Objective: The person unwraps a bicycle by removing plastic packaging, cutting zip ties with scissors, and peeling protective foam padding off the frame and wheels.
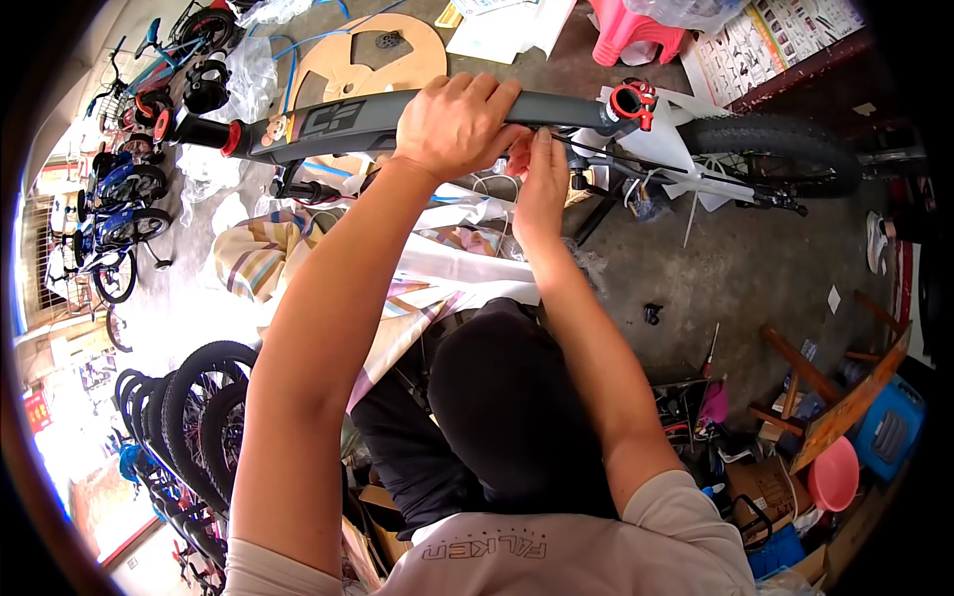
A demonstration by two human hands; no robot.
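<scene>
A dark grey bicycle frame (358, 116) lies crosswise in front of me, with a red seat clamp (633, 104) at its right end and red rings by the head tube at its left. My left hand (459, 121) is closed over the top of its thick tube. Just right of it and lower, my right hand (541, 184) has its fingers pressed together against the tube's near side, touching the left fingertips. A thin black cable (606, 157) runs right from those fingers. What the right fingertips pinch is hidden.
A rear wheel (765, 154) is attached at right, with white wrapping (661, 149) around the frame. Striped cloth (263, 253) lies below. Several bicycles (124, 194) and tyres (204, 417) stand left. A wooden stool (855, 387), pink basin (833, 474) and cardboard (422, 45) lie around.
</scene>
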